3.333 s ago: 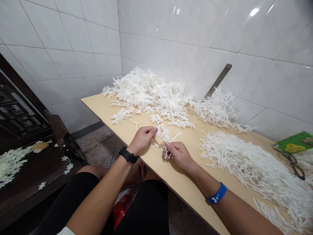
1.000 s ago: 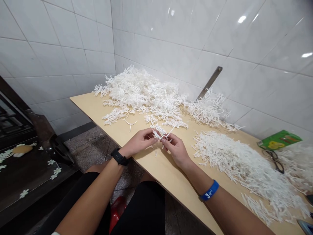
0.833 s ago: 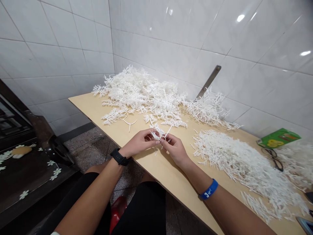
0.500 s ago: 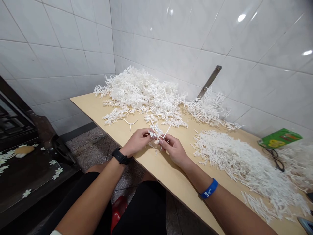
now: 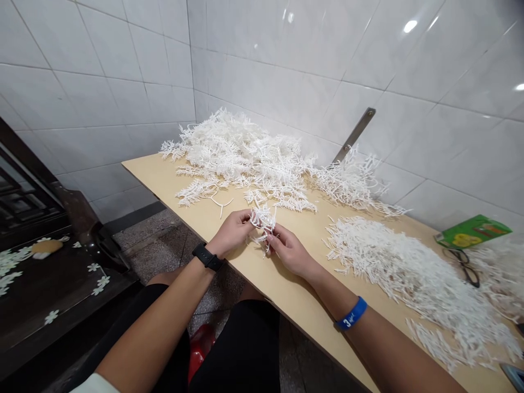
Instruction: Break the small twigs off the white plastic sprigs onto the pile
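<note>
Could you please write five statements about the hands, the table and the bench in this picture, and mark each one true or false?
1. The left hand and the right hand both hold a small white branched cluster. True.
2. The black wristwatch is on the right wrist. False: it is on the left wrist; the right arm wears a blue wristband.
3. Black-framed glasses lie near the green packet. True.
4. The dark wooden bench holds red flower-shaped pieces. False: its flower-shaped pieces are white.
5. The table has a pale tan top. True.
</note>
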Available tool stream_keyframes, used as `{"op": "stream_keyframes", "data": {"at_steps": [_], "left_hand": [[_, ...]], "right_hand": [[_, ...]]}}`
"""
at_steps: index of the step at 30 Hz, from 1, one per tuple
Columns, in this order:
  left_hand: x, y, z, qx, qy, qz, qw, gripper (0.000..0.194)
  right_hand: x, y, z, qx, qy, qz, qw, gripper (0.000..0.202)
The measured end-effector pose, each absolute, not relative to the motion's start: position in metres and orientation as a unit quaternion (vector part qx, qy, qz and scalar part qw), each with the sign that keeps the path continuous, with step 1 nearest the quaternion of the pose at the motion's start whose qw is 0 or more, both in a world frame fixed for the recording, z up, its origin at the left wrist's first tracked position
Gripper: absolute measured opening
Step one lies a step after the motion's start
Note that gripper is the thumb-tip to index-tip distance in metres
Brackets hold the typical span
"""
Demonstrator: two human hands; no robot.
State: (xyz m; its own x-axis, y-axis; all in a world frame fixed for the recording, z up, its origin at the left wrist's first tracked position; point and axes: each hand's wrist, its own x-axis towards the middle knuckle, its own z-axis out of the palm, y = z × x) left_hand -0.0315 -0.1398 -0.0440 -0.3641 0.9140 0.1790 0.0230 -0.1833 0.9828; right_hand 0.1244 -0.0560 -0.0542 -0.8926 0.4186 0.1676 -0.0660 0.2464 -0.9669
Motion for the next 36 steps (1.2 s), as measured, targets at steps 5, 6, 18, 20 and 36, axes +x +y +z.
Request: {"op": "stream_keyframes", "data": {"at_steps": [5, 6, 18, 20, 36], "left_hand": [[-0.035, -0.134, -0.050, 0.287, 0.497, 0.739, 0.353, 0.030], [-0.034, -0.133, -0.050, 0.286, 0.497, 0.739, 0.353, 0.030], [-0.028, -0.140, -0.045, 0.564, 0.543, 0.532, 0.324, 0.028], [-0.027, -0.139, -0.047, 0.552, 0.553, 0.534, 0.323, 0.028], [-0.033, -0.135, -0.052, 0.441, 0.522, 0.621, 0.385, 0.027]], "right_hand": [[0.129, -0.070, -0.048, -0.102, -0.806, 0.551, 0.189, 0.028], [0.130, -0.072, -0.048, -0.110, -0.805, 0.546, 0.203, 0.027], [0.126, -0.062, -0.046, -0.266, -0.724, 0.530, 0.353, 0.030], [0.126, -0.064, -0.045, -0.249, -0.730, 0.533, 0.349, 0.030], [0.122, -0.065, -0.050, -0.183, -0.760, 0.547, 0.299, 0.034]]}}
